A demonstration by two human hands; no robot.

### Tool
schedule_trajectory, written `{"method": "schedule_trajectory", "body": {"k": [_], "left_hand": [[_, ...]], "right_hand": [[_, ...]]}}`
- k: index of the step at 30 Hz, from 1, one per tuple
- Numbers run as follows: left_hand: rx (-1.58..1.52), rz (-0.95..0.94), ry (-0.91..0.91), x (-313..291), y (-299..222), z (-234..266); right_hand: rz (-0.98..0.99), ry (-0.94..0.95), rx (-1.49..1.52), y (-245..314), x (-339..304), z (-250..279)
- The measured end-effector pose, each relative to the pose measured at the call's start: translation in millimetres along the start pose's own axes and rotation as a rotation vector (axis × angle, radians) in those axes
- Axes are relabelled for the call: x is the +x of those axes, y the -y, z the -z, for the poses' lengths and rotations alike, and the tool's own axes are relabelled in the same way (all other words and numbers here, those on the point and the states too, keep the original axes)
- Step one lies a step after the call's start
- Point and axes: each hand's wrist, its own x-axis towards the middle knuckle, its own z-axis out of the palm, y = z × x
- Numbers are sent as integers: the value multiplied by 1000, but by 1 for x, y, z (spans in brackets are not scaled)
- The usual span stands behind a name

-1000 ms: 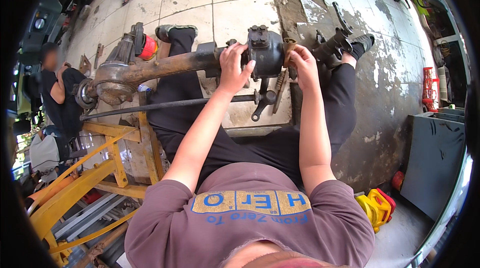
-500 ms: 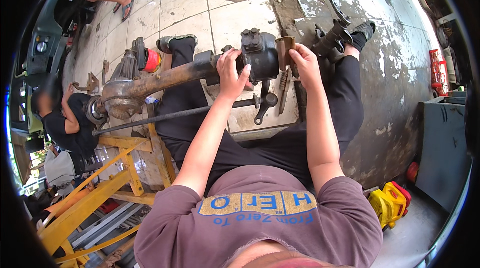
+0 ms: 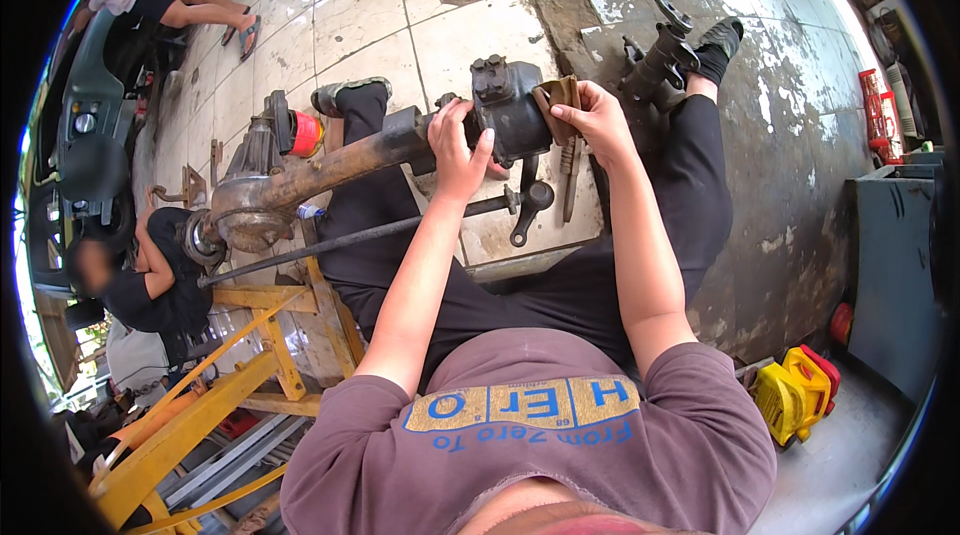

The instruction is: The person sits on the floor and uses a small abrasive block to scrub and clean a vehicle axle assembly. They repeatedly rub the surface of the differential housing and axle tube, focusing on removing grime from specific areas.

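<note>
A vehicle axle (image 3: 345, 167) with rusty tubing lies across in front of me, between my legs. At its right end is a black steering-knuckle housing (image 3: 512, 130) with bolts on top. My left hand (image 3: 458, 147) is on the axle just left of the housing, its fingers curled over it and its thumb apart. In my right hand (image 3: 600, 123) is a bent brown sheet, like sandpaper (image 3: 556, 103), pinched between thumb and fingers. The sheet lies against the housing's right end. Below runs a long thin steering rod (image 3: 400, 225).
A slim metal rod (image 3: 570, 180) lies on the tile below my right hand. Another metal part (image 3: 660, 65) stands by my right foot. A yellow frame (image 3: 240, 365) is at lower left, beside a seated co-worker (image 3: 150, 275). A red can (image 3: 305, 133) stands behind the axle.
My right hand has shifted slightly left, and the brown sheet now bends and tilts against the housing's end. My left hand keeps its place on the axle. The whole view has moved slightly.
</note>
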Motion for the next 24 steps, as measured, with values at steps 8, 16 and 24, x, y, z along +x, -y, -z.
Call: {"method": "schedule_trajectory", "body": {"k": [8, 16, 24], "left_hand": [[0, -10, 9, 1, 2, -2], [-25, -38, -97, 3, -6, 0], [-169, 82, 47, 13, -83, 31]], "right_hand": [[58, -179, -254, -11, 6, 6], [85, -20, 81, 8, -5, -11], [6, 167, 117, 28, -28, -54]]}}
